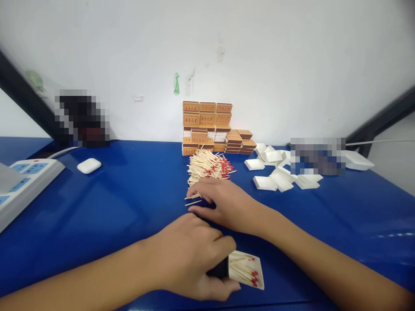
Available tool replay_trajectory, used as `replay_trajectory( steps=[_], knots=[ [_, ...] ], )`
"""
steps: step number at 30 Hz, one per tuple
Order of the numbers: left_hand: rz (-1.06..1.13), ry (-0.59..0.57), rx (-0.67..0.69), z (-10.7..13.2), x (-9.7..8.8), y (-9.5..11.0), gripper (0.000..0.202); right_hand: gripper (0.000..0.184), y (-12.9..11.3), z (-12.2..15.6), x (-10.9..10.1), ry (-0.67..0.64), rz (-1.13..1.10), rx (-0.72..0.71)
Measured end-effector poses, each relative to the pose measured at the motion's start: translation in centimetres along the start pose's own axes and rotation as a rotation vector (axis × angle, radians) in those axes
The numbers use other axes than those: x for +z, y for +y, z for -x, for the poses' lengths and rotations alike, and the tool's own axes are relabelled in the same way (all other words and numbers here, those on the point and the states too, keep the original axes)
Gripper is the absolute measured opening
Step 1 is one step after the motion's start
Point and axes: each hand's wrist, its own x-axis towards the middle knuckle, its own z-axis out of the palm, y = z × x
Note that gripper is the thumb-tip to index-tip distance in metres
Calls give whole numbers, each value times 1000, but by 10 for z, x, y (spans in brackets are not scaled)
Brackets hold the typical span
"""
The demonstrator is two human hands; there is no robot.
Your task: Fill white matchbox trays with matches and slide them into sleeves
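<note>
My left hand (191, 255) is closed round a white matchbox tray (248, 268) near the table's front edge; several red-tipped matches lie in the tray. My right hand (220, 201) reaches over it to the near edge of a pile of loose matches (207, 167), fingers curled and pinching a few sticks. Behind the pile, stacked orange matchboxes (207, 119) stand against the white wall. Several empty white trays (275, 172) lie scattered to the right of the pile.
A blue table (129, 203) bears everything. A white power strip (22, 181) lies at the left edge, with a small white earbud case (89, 165) beside it. Blurred-out objects sit at the back left and back right. Dark frame bars slant at both sides.
</note>
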Motion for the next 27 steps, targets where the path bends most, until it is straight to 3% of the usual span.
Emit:
replay_trajectory(
  steps=[2,5,18,27],
  knots=[
    [10,5,-13,0,0,-3,33,21,-1,-3,4,-16,23,15],
    [-4,15,-22,2,-2,-6,33,10,2,-4,-1,-47,48,43],
    [3,0,-162,1,-20,-24,29,6,23,18,-53,-121,84,122],
    [-56,23,-204,2,-31,-36,28,6,19,16,-42,-140,45,161]
  ],
)
